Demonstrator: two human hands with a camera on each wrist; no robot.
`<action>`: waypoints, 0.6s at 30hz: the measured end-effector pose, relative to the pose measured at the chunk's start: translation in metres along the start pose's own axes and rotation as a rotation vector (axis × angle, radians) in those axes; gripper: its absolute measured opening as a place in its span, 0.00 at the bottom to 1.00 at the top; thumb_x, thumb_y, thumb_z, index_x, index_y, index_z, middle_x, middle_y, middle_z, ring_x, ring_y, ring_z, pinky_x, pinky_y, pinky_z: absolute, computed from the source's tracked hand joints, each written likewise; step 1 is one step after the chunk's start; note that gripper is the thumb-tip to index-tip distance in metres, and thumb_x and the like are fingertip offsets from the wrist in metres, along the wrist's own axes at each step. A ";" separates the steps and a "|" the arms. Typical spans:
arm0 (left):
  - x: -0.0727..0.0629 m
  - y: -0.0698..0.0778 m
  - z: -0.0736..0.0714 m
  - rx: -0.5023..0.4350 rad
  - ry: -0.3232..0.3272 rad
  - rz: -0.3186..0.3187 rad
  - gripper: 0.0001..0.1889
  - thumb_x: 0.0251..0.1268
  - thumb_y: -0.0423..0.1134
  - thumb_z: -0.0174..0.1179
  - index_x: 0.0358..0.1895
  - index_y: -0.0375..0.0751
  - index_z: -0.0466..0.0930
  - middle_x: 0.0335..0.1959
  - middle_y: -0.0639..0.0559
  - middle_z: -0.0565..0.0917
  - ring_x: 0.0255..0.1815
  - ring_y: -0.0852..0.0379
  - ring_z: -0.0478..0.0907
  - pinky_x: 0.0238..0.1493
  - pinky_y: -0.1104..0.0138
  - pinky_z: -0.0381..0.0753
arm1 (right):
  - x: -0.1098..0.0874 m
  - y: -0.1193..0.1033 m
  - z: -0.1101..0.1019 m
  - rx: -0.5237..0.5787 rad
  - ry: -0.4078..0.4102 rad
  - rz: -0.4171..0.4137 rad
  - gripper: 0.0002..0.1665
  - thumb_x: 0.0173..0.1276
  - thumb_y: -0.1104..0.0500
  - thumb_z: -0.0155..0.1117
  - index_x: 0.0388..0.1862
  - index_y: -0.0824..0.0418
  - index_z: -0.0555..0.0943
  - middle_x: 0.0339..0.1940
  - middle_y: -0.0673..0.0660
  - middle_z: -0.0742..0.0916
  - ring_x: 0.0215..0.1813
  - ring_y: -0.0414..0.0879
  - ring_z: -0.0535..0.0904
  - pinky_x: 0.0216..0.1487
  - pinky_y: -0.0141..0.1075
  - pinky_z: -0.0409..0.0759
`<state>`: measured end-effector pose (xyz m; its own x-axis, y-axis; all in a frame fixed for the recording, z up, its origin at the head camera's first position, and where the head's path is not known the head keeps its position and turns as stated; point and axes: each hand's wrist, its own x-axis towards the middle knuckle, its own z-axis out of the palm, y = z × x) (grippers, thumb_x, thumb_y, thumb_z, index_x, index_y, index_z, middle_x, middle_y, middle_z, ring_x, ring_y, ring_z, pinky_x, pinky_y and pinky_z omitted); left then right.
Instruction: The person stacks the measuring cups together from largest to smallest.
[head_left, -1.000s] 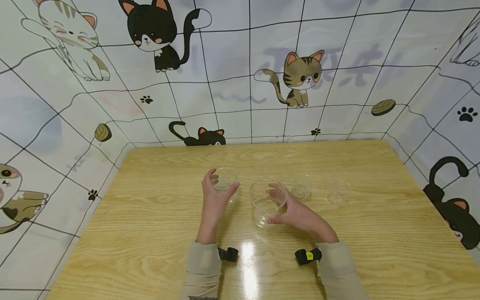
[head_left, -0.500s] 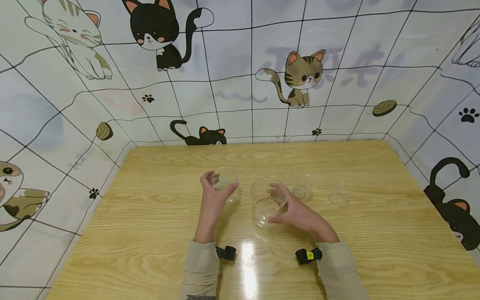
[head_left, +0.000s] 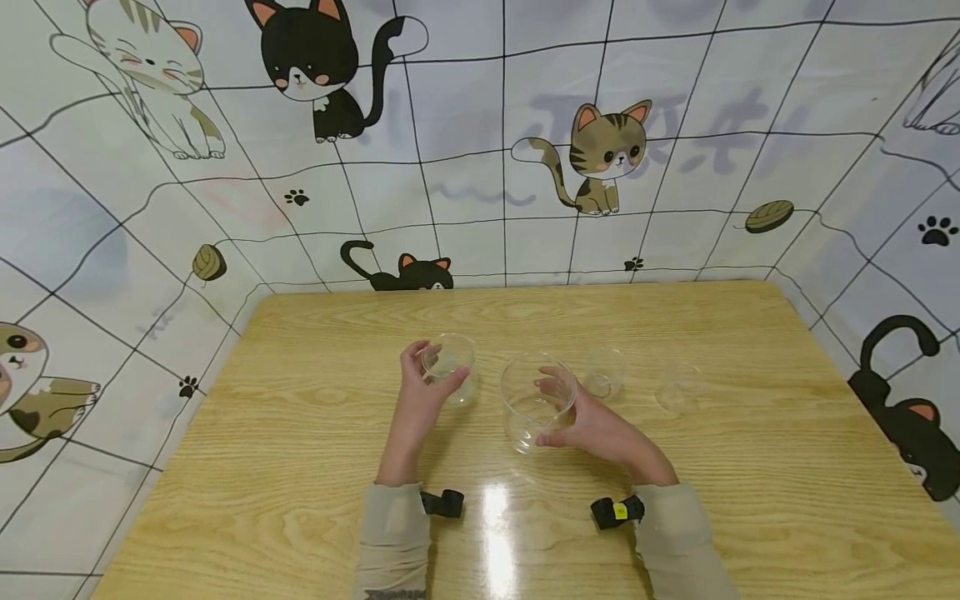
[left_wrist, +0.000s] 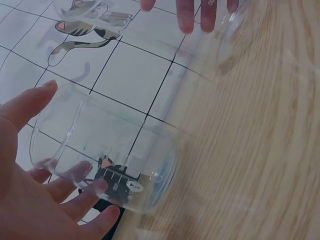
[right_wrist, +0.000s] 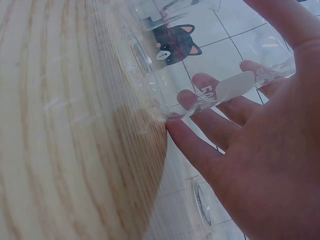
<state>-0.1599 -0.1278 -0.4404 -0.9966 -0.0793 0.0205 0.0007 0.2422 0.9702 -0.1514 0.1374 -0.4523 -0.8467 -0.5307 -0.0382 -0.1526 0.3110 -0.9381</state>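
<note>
Smaller beaker (head_left: 453, 358), left hand (head_left: 422, 395) curled round it, and larger beaker (head_left: 532, 407), right hand (head_left: 591, 423) likewise, appear mid-positioning; moving either requires steadiness.

Seeing honey-yellow, streaky grain on the table (head_left: 300, 467), and black grid lines, a black-and-white cat (head_left: 311, 67) and a brown, dark-striped cat (head_left: 606, 154) on the white wall (head_left: 465, 108). Finding beige on the sleeves (head_left: 678, 533), black on the wrist cameras (head_left: 602, 515) (a yellow tag (head_left: 620, 510) on the right one), and white print (right_wrist: 205, 97) on the wider clear glass (head_left: 523, 410).

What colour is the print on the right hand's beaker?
White; the print shows best in the right wrist view.
</note>
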 end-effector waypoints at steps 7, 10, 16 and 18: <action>-0.001 -0.001 -0.006 0.030 -0.049 0.011 0.42 0.49 0.59 0.61 0.66 0.56 0.49 0.63 0.56 0.60 0.66 0.55 0.51 0.63 0.56 0.55 | 0.000 0.000 0.000 0.017 -0.004 0.001 0.54 0.48 0.58 0.72 0.68 0.48 0.48 0.67 0.57 0.62 0.68 0.53 0.53 0.60 0.60 0.50; -0.001 -0.002 -0.007 0.027 -0.067 0.019 0.40 0.52 0.57 0.59 0.67 0.58 0.49 0.63 0.56 0.61 0.66 0.53 0.53 0.62 0.55 0.55 | 0.000 0.001 0.000 0.016 -0.006 0.000 0.54 0.49 0.59 0.72 0.68 0.49 0.48 0.67 0.57 0.62 0.68 0.53 0.53 0.60 0.60 0.50; 0.000 -0.003 -0.009 0.006 -0.086 0.014 0.39 0.53 0.57 0.59 0.67 0.63 0.48 0.64 0.54 0.61 0.66 0.52 0.53 0.62 0.54 0.56 | 0.000 0.001 -0.001 -0.004 0.000 0.003 0.54 0.49 0.56 0.72 0.67 0.47 0.49 0.67 0.54 0.63 0.68 0.50 0.54 0.61 0.58 0.51; 0.000 -0.004 -0.010 -0.009 -0.088 0.012 0.39 0.53 0.57 0.59 0.67 0.62 0.48 0.64 0.54 0.61 0.66 0.53 0.53 0.62 0.54 0.56 | 0.000 0.000 -0.001 -0.006 0.002 0.003 0.54 0.49 0.56 0.72 0.67 0.48 0.49 0.67 0.55 0.63 0.68 0.49 0.54 0.61 0.58 0.51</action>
<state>-0.1594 -0.1387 -0.4414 -0.9999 0.0091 0.0117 0.0135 0.2341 0.9721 -0.1515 0.1382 -0.4522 -0.8483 -0.5280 -0.0398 -0.1536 0.3174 -0.9358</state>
